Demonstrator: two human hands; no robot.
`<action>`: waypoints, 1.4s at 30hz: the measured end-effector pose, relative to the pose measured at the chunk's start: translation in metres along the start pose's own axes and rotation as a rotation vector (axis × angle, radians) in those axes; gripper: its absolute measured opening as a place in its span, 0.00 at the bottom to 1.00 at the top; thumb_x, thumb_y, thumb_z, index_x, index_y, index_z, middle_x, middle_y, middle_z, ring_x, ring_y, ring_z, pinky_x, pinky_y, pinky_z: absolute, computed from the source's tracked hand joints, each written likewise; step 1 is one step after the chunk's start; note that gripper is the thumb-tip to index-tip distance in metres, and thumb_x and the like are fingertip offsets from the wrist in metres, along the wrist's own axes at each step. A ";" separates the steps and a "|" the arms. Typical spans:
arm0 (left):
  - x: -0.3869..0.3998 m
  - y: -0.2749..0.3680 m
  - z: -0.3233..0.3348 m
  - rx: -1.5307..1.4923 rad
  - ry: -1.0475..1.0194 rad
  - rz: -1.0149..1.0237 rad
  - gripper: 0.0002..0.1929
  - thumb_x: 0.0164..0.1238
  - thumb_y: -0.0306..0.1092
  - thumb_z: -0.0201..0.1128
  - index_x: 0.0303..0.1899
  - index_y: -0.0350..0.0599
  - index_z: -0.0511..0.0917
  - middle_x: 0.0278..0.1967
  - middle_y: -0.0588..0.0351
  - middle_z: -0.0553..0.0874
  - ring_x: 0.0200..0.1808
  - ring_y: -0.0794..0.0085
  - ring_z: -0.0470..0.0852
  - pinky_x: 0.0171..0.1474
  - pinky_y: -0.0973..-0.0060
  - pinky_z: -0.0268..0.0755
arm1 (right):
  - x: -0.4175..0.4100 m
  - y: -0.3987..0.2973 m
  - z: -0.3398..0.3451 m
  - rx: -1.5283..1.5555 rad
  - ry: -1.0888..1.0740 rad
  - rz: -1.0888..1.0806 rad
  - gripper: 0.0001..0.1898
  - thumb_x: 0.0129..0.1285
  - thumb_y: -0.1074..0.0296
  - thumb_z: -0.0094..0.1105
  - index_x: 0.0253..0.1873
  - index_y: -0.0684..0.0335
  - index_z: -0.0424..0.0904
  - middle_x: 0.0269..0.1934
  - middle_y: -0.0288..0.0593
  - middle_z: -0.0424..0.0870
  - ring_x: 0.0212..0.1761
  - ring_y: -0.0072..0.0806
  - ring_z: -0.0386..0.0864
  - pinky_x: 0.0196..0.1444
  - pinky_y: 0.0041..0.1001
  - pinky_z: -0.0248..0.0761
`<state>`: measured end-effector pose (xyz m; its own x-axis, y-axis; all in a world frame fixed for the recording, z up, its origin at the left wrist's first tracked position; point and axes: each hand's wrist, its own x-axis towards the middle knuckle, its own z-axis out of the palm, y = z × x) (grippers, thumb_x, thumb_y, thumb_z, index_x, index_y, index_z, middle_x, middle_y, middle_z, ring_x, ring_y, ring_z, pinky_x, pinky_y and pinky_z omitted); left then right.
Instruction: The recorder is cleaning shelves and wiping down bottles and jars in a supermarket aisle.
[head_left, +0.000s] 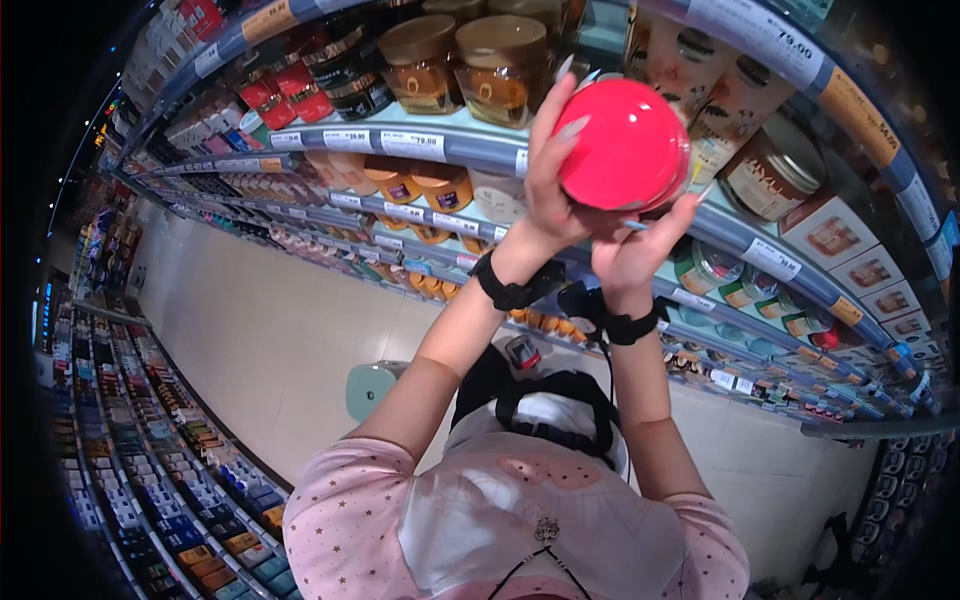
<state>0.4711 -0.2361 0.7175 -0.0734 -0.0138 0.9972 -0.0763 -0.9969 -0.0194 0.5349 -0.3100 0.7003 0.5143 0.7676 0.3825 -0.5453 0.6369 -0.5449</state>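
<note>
A jar with a bright red round lid (622, 146) is held up before the middle shelves, its lid facing me. My left hand (551, 176) grips it along the left side, with long pale nails over the lid's edge. Below and to the right, my right hand (641, 240) cups its underside, thumb at the lower right edge. The lid hides most of the jar's body. Behind it on the shelf are amber jars with gold lids (501, 71) to the left. A brown jar with a metallic lid (772, 169) stands to the right.
Price labels line the shelf edge (450, 146). White boxes (832, 229) stand at the right. Lower shelves hold orange-lidded jars (441, 187) and clear green-labelled jars (709, 266). On the floor are a green stool (371, 391) and a red-and-dark container (523, 352). Another stocked shelf (150, 480) runs along the left.
</note>
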 end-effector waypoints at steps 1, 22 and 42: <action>0.002 0.003 -0.009 -0.009 -0.175 -0.040 0.47 0.41 0.44 0.75 0.63 0.46 0.55 0.62 0.38 0.63 0.60 0.41 0.64 0.60 0.56 0.61 | -0.001 -0.004 0.009 0.120 0.138 -0.016 0.31 0.63 0.37 0.38 0.52 0.62 0.69 0.50 0.42 0.75 0.51 0.29 0.73 0.52 0.31 0.68; -0.620 0.159 -0.280 -0.160 -1.040 -2.157 0.29 0.52 0.40 0.65 0.57 0.45 0.69 0.44 0.47 0.80 0.43 0.63 0.80 0.48 0.71 0.71 | -0.344 0.029 -0.347 0.556 0.577 0.852 0.37 0.58 0.34 0.41 0.64 0.57 0.61 0.60 0.51 0.65 0.56 0.49 0.69 0.55 0.49 0.65; -0.726 0.167 -0.241 -0.728 -0.101 -2.568 0.30 0.62 0.44 0.57 0.61 0.44 0.56 0.52 0.48 0.74 0.53 0.62 0.75 0.50 0.62 0.71 | -0.459 0.072 -0.376 0.200 0.854 0.889 0.39 0.57 0.35 0.46 0.64 0.60 0.57 0.61 0.50 0.62 0.62 0.48 0.62 0.60 0.48 0.60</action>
<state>0.2720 -0.3740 -0.0275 0.5969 0.3858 -0.7034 -0.0201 0.8837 0.4676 0.5085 -0.6437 0.2045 0.1407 0.6933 -0.7068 -0.9765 -0.0206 -0.2146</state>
